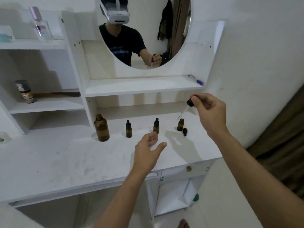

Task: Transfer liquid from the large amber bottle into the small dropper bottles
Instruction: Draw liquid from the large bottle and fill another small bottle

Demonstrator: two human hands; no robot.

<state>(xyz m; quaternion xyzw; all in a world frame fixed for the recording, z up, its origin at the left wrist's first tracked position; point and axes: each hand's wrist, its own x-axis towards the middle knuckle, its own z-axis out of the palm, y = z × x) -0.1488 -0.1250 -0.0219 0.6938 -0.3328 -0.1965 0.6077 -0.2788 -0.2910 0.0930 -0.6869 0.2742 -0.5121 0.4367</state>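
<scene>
The large amber bottle [101,128] stands uncapped on the white dresser top [65,155]. To its right stand two capped small dropper bottles [128,129] [156,125], then a third small bottle [180,124], open, with a black cap [184,131] lying beside it. My right hand [209,111] pinches a black dropper [190,103] by its bulb, its glass tip slanting down above the open small bottle. My left hand [150,149] hovers open above the dresser top, just in front of the middle small bottle, holding nothing.
A round mirror [144,30] hangs above a shelf with a blue pen [196,79]. Side shelves on the left hold a small jar [25,91] and a perfume bottle [40,24]. The dresser's front edge runs below my left wrist.
</scene>
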